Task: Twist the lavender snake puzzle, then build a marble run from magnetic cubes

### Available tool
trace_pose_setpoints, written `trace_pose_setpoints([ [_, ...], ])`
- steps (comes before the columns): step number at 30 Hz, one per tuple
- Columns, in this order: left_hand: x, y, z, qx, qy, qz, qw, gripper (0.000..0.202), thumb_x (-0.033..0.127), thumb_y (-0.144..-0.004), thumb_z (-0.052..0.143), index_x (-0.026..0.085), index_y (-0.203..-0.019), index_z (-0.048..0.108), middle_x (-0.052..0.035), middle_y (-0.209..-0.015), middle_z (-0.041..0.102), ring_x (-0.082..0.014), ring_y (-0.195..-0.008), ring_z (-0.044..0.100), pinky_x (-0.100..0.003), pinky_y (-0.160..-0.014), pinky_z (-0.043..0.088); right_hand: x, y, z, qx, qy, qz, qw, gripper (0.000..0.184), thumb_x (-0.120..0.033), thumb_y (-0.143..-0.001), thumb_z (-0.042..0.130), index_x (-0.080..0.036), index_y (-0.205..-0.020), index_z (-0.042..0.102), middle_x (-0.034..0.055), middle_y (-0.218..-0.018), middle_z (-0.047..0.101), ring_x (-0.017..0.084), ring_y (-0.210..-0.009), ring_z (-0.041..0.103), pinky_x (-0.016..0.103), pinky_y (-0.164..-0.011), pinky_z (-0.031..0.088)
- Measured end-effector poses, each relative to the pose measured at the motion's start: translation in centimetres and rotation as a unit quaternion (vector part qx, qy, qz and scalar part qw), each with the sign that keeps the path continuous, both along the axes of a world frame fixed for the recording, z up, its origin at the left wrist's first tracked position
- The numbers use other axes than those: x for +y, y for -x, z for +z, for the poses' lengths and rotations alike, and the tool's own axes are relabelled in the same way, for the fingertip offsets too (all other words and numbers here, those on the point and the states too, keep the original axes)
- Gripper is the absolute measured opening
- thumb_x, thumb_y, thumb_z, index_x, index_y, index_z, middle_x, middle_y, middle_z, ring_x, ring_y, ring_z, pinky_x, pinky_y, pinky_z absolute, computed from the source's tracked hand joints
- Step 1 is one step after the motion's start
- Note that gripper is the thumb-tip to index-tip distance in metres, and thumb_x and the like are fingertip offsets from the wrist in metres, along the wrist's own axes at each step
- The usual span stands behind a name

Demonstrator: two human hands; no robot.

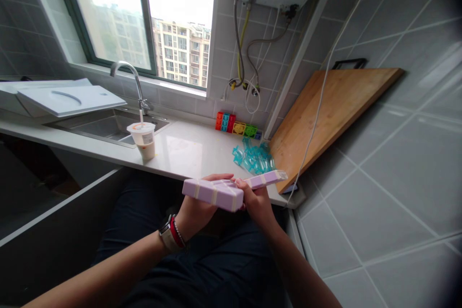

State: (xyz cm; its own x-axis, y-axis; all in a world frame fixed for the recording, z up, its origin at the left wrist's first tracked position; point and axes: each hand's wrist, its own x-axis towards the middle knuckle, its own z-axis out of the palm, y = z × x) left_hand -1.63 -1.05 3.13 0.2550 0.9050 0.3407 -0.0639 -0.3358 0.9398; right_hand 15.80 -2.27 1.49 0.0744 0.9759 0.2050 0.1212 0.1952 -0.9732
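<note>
Low in front of the worktop, my left hand (200,211) is closed around a lilac box-like block (212,194) with cream bands, supporting it from below. My right hand (260,204) is closed on a narrower lilac banded piece (265,179), whose far end looks whitish and partly clear. The right thumb lies at the block's right end. Whether the two lilac parts are joined cannot be made out, as my fingers cover the middle. Just beyond them on the worktop sits a heap of clear teal plastic pieces (254,156).
Colourful plastic blocks (231,122) line the wall side of the white worktop (180,149). A drink cup with a straw (146,142) stands near the front edge, by the sink (108,127). On the right leans a wooden board (332,110), crossed by a white cable (319,101).
</note>
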Motion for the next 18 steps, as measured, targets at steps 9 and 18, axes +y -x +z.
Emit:
trace_pose_setpoints([
  [9, 0.7, -0.1, 1.3, -0.097, 0.218, -0.08, 0.968, 0.041, 0.045, -0.075, 0.086, 0.014, -0.101, 0.078, -0.0114, -0.106, 0.077, -0.029, -0.101, 0.072, -0.045, -0.08, 0.066, 0.7, -1.5, 0.9, 0.095, -0.072, 0.05, 0.992, 0.044, -0.056, -0.086, 0.073, -0.02, -0.108, 0.063, -0.001, -0.073, 0.066, 0.011, -0.05, 0.055, 0.021, -0.04, 0.045],
  [18, 0.9, 0.6, 1.2, -0.155, 0.315, -0.138, 0.926, 0.036, 0.046, -0.082, 0.081, 0.014, -0.096, 0.074, -0.0134, -0.104, 0.076, -0.0258, -0.097, 0.073, -0.042, -0.083, 0.064, 0.7, -1.0, 1.3, 0.1, -0.066, 0.103, 0.987, 0.034, -0.045, -0.083, 0.08, -0.02, -0.096, 0.063, -0.0004, -0.08, 0.066, 0.012, -0.058, 0.062, 0.025, -0.048, 0.059],
])
